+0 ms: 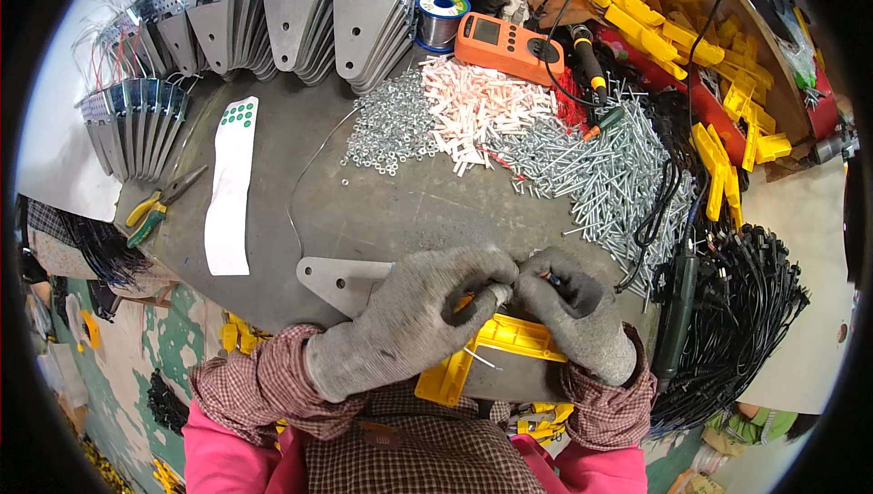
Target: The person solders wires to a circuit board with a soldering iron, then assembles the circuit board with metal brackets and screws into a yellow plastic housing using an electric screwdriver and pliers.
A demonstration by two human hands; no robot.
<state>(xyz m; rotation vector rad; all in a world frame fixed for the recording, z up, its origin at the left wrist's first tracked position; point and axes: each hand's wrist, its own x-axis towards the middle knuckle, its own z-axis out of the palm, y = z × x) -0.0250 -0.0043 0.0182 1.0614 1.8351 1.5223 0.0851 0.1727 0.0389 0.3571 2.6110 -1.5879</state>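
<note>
Both hands wear grey work gloves and meet fingertip to fingertip at the table's near edge. My left hand (427, 299) is closed in a pinch, thumb against forefinger; what it grips is hidden. My right hand (582, 312) has its fingers curled close beside it, with a small bluish bit at the fingertips too small to name. Below them lies a yellow plastic frame (518, 335), partly covered by the gloves. A thin white wire (482, 359) sticks out over it. A grey metal plate with holes (336, 281) reaches out from under my left hand.
Nuts (391, 121), pale sleeves (464, 103) and screws (627, 167) lie heaped beyond my hands. Pliers (164, 203) and a white strip (232, 194) are left. Farther back stand metal brackets (373, 30), a solder spool (440, 21) and an orange meter (509, 47). Black cables (737, 312) fill the right.
</note>
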